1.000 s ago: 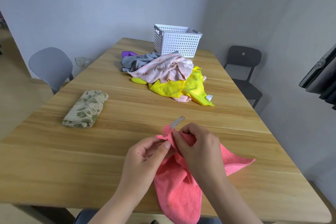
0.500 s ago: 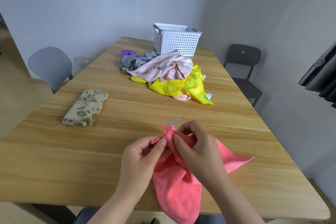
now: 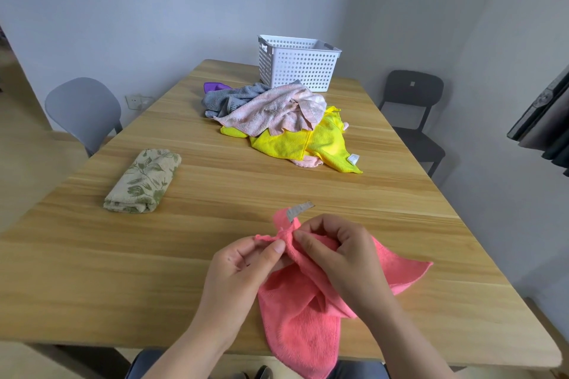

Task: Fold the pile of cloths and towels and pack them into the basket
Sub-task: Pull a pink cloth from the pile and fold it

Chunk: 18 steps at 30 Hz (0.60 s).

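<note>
1. The pink cloth (image 3: 301, 326) lies at the near edge of the wooden tabletop (image 3: 123, 271), its top corner pinched by the left grip (image 3: 240, 268) and the right grip (image 3: 341, 258).
2. A folded towel (image 3: 143, 181) lies to the left, and the pile (image 3: 277, 114) sits before the basket (image 3: 297, 66), perhaps touching it.
3. A grey chair (image 3: 83, 111) stands on the left and a black chair (image 3: 412, 108) on the right.

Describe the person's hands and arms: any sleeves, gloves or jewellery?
Left hand and right hand are bare: no gloves, rings or watch show. Both forearms are uncovered to the picture's lower edge; no sleeve in view. Nails short, unpainted.
</note>
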Each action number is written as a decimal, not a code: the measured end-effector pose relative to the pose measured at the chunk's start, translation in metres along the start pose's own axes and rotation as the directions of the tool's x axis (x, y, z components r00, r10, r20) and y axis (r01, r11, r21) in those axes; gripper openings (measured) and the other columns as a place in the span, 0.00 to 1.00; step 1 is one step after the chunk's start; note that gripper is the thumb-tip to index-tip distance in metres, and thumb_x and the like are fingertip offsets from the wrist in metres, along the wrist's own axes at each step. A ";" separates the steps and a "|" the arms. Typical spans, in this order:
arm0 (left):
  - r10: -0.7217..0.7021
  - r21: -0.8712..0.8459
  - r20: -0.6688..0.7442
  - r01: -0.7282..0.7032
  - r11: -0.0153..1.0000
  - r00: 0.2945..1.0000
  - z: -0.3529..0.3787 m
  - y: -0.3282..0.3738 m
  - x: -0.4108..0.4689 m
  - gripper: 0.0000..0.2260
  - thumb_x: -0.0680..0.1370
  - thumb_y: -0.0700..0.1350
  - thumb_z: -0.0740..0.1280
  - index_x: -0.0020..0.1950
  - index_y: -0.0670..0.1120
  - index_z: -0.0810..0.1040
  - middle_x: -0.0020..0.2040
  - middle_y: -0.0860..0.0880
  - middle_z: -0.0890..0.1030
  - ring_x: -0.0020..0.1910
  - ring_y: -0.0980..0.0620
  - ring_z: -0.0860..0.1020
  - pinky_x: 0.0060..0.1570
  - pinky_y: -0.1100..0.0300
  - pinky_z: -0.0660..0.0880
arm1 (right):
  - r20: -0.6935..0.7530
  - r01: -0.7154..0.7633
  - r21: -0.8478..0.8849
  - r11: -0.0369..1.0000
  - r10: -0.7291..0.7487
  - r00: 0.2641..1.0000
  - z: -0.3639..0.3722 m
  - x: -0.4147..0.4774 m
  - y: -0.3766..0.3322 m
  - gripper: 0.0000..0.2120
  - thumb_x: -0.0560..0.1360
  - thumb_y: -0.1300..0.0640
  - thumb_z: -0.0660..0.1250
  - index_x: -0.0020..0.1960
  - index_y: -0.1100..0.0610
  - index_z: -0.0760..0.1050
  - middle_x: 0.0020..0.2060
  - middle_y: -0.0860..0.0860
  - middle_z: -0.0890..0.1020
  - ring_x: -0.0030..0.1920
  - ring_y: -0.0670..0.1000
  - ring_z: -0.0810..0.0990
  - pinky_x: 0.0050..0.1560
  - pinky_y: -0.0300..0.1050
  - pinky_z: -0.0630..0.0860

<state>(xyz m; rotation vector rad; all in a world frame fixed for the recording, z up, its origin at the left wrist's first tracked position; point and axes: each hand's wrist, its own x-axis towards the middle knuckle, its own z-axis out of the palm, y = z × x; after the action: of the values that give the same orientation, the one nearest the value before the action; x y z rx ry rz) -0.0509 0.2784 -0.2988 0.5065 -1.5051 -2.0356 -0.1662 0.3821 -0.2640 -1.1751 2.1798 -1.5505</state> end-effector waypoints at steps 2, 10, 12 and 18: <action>0.010 0.013 -0.004 -0.009 1.000 1.000 0.000 0.001 0.000 0.08 0.72 0.45 0.72 0.47 0.43 0.84 0.46 0.42 0.85 0.49 0.46 0.83 0.53 0.54 0.78 | -0.007 0.014 -0.013 1.000 -0.014 1.000 0.001 0.000 0.000 0.05 0.72 0.58 0.72 0.37 0.52 0.80 0.33 0.46 0.83 0.36 0.44 0.80 0.38 0.37 0.75; 0.071 0.095 -0.036 -0.068 0.993 0.997 0.001 0.001 0.003 0.06 0.72 0.47 0.72 0.44 0.46 0.84 0.42 0.44 0.85 0.45 0.47 0.83 0.50 0.51 0.77 | -0.038 0.049 -0.072 0.996 -0.052 0.998 0.003 0.002 -0.001 0.05 0.71 0.56 0.72 0.37 0.51 0.80 0.33 0.45 0.82 0.35 0.44 0.79 0.39 0.41 0.76; 0.092 0.082 -0.069 -0.086 0.993 0.993 0.000 0.003 0.006 0.06 0.71 0.46 0.72 0.43 0.44 0.84 0.42 0.43 0.85 0.45 0.46 0.83 0.52 0.50 0.78 | -0.008 0.062 -0.134 0.989 -0.064 0.998 -0.003 0.005 -0.001 0.05 0.71 0.52 0.73 0.37 0.51 0.80 0.32 0.46 0.82 0.34 0.45 0.78 0.38 0.44 0.75; 0.162 0.154 -0.119 -0.143 0.978 0.980 -0.015 0.038 0.046 0.09 0.67 0.50 0.73 0.40 0.46 0.82 0.37 0.47 0.82 0.40 0.50 0.78 0.49 0.52 0.75 | 0.122 0.156 -0.363 0.919 -0.120 0.985 -0.044 0.027 -0.009 0.15 0.70 0.48 0.73 0.31 0.53 0.73 0.25 0.51 0.71 0.27 0.43 0.65 0.31 0.44 0.66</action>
<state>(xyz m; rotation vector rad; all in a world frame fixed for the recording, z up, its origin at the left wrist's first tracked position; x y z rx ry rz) -0.0697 0.2300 -0.2662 0.5518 -1.5692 -1.7506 -0.2054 0.3930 -0.2309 -1.5095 2.4393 -1.1220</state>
